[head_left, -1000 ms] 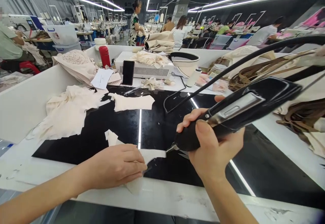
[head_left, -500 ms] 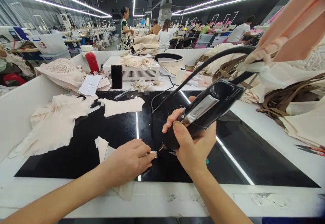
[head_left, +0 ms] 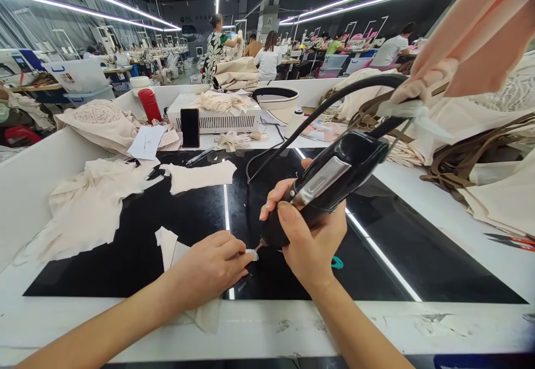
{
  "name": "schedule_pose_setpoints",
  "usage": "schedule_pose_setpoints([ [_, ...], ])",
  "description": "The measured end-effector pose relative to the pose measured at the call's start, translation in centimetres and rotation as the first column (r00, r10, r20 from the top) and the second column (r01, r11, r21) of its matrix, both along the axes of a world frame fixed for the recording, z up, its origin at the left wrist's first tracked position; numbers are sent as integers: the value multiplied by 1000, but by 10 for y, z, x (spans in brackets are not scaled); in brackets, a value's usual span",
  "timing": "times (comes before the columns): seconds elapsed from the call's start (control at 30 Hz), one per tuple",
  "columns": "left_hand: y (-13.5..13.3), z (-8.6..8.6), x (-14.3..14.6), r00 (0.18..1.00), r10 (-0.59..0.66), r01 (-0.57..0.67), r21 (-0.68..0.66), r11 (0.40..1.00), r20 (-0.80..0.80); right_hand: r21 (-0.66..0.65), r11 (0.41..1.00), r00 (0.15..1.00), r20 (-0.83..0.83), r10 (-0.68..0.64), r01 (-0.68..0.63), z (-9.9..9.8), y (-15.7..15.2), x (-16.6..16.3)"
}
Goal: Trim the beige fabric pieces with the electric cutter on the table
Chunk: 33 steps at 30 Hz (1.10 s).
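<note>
My right hand (head_left: 309, 241) is wrapped round a black corded cutting tool (head_left: 330, 182), its tip touching a small cream fabric piece (head_left: 179, 252) on the glossy black table top (head_left: 292, 190). My left hand (head_left: 209, 271) lies on that piece, fingers pressed together at its right end beside the tool tip. The tool's thick black cable (head_left: 334, 101) arcs up and away to the right. Most of the piece is hidden under my left hand.
A pile of cream fabric (head_left: 87, 202) and a cut strip (head_left: 200, 175) lie at the left. A white box with a phone (head_left: 190, 126), a red bottle (head_left: 144, 104) and a bowl (head_left: 278, 101) stand at the back. Brown straps (head_left: 468, 160) are heaped at the right. Other people work behind.
My view has shifted, so the bench sits more centred. The tool tip and my right hand have moved left along the fabric piece toward my left fingers.
</note>
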<state>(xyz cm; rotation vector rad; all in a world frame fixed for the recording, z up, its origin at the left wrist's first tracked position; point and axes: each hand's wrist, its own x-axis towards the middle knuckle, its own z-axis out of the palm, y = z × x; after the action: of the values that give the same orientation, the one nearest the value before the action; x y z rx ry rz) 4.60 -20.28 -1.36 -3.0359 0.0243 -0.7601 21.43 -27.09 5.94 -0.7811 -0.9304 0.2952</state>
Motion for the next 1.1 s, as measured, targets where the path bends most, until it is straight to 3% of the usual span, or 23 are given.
schedule_pose_setpoints([
  [1.1, -3, 4, -1, 1000, -1, 1, -17, 1000, 21, -37, 998, 998, 21, -55, 56, -2, -1, -3],
])
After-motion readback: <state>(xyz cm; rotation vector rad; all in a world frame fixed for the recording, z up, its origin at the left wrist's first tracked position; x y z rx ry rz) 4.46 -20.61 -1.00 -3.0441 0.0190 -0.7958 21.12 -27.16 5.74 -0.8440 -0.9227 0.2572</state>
